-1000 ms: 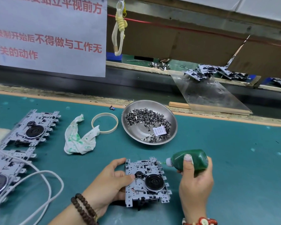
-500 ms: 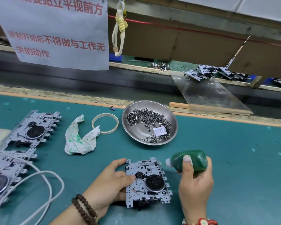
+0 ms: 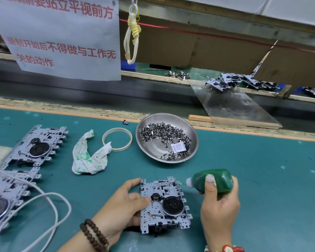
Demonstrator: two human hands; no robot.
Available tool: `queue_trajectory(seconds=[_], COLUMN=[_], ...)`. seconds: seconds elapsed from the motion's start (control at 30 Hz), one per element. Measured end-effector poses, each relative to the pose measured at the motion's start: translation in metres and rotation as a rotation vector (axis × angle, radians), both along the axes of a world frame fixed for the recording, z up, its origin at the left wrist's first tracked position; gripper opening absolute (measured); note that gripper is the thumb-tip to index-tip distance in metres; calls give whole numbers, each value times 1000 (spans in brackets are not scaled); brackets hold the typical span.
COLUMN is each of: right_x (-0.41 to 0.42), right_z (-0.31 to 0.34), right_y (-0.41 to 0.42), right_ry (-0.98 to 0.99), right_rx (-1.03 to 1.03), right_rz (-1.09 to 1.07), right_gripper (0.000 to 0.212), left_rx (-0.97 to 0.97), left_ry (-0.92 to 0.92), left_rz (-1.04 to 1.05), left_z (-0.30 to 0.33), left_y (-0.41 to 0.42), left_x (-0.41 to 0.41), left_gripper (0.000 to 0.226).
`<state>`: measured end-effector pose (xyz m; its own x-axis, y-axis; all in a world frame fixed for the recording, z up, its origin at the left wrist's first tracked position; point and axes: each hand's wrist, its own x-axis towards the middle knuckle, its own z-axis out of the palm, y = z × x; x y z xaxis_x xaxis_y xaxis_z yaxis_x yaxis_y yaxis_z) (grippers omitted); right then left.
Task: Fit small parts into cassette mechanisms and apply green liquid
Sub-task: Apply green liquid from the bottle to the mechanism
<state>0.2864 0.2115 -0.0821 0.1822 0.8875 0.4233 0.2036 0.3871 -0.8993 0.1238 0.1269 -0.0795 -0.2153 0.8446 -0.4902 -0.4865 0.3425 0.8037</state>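
A silver cassette mechanism [image 3: 164, 202] with a black flywheel lies on the green mat near the front edge. My left hand [image 3: 122, 206] grips its left side, thumb on the small black pulley. My right hand [image 3: 218, 202] holds a squeeze bottle of green liquid [image 3: 211, 180] on its side, thumb on top. The bottle's white nozzle touches the mechanism's upper right corner. A steel bowl [image 3: 193, 131] behind holds several small dark metal parts and a white label.
Two more mechanisms [image 3: 35, 146] [image 3: 5, 200] lie at the left, a white cable [image 3: 49, 200] looping over the nearer one. A green-stained rag [image 3: 87, 157] and a tape ring [image 3: 116, 141] sit behind my left hand. A conveyor and a clear ramp [image 3: 231, 108] run beyond the table edge.
Both hands, the mechanism and the bottle keep the same pose. Only the view has shifted slightly.
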Motion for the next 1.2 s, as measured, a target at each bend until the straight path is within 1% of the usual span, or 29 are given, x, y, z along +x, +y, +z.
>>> queue_trajectory(seconds=[0.07, 0.13, 0.2, 0.27, 0.4, 0.5, 0.57, 0.73, 0.83, 0.87, 0.93, 1.0, 1.07, 1.2], right_x=[1, 0, 0, -2, -2, -1, -1, -2, -2, -2, -1, -1, 0, 1], right_z=[0, -1, 0, 1, 1, 2, 3, 3, 3, 3, 3, 3, 2, -1], right_y=[0, 0, -1, -1, -1, -1, -1, -2, -2, -2, -2, -1, 0, 1], right_ry=[2, -7, -15, -28, -41, -47, -41, -44, -55, -56, -56, -49, -45, -23], right_rx=[7, 16, 23, 33, 45, 36, 30, 25, 33, 39, 44, 38, 34, 26], right_rz=[9, 9, 14, 17, 3, -9, -14, -9, -5, -5, -7, -10, -11, 1], right_gripper=[30, 26, 29, 38, 38, 50, 53, 52, 41, 41, 50, 54, 50, 29], left_rx=[2, 4, 3, 4, 3, 4, 6, 5, 6, 6, 4, 3, 3, 5], left_ry=[1, -3, -5, -5, -9, -9, -11, -15, -15, -14, -16, -17, -19, -17], left_rz=[-6, -5, -3, -1, 4, 7, 5, 10, 8, 6, 6, 4, 3, 4], left_z=[1, 1, 1, 2, 2, 1, 1, 1, 1, 0, 0, 0, 0, 0], left_y=[0, 0, 0, 0, 0, -1, -2, 0, 0, -1, -1, -1, 0, 0], left_x=[0, 0, 1, 1, 1, 1, 1, 0, 0, 0, 0, -1, -1, -1], left_gripper=[60, 60, 60, 60, 58, 58, 58, 56, 56, 57, 57, 57, 58, 57])
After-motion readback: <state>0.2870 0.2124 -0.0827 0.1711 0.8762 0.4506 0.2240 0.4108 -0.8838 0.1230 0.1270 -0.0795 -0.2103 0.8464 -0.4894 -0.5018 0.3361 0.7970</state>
